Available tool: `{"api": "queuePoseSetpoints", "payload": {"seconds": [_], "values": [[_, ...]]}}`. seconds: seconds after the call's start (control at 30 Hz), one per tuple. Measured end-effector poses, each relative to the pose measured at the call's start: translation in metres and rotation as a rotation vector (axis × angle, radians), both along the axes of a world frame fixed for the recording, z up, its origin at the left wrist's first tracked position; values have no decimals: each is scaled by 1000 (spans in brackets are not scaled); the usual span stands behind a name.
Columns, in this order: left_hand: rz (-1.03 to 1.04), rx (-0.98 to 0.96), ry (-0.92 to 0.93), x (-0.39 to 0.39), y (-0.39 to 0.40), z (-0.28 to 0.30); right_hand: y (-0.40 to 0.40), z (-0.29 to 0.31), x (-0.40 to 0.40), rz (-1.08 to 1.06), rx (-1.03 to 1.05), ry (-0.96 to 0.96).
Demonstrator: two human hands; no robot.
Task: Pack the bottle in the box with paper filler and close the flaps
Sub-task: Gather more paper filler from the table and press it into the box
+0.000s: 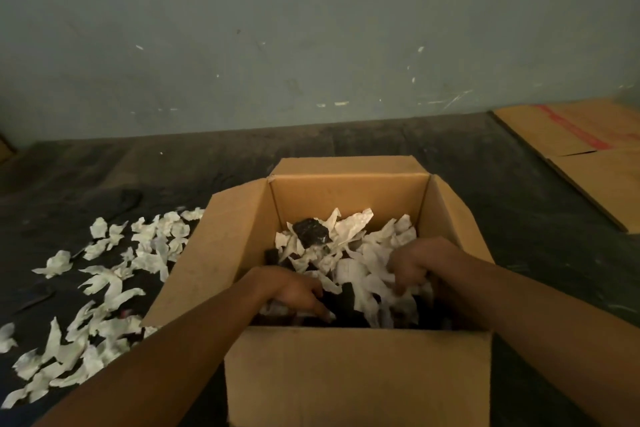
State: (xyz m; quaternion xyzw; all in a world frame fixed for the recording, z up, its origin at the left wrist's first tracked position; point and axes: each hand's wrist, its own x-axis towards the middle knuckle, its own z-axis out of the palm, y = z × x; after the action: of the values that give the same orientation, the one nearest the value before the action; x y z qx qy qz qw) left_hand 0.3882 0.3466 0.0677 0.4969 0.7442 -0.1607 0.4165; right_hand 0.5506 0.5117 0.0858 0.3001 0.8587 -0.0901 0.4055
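An open brown cardboard box (349, 196) stands on the dark floor with all its flaps spread outward. Inside lie crumpled white paper pieces (349, 229) and a dark crumpled lump (310, 230) near the back. Dark shapes show under the paper; I cannot tell whether one is the bottle. My left hand (294, 291) reaches into the box's near left part, fingers down among the paper and dark things. My right hand (417, 263) is in the near right part, fingers curled around white paper.
Many loose white paper scraps (114, 274) lie scattered on the floor left of the box. Flattened cardboard with red tape (585, 146) lies at the far right. A grey-green wall (311, 28) rises close behind the box.
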Motion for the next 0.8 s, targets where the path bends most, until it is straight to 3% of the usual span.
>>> {"api": "queuePoseSetpoints", "payload": {"seconds": [0.13,0.3,0.53,0.67,0.73,0.8], "values": [[-33,50,72,-14,14,18,34,-21,-23,-121,90,203],[164,410,253,-16,6,-10,45,-74,-29,-220,-1,249],[338,383,253,-14,-3,-33,78,-116,-42,-149,-47,335],[319,385,242,-13,0,-27,69,-75,-43,-108,-28,276],[263,411,173,-13,-1,-22,52,-44,-40,-111,-9,372],[150,306,66,-9,-3,-19,29,-25,-31,-83,41,431]]}}
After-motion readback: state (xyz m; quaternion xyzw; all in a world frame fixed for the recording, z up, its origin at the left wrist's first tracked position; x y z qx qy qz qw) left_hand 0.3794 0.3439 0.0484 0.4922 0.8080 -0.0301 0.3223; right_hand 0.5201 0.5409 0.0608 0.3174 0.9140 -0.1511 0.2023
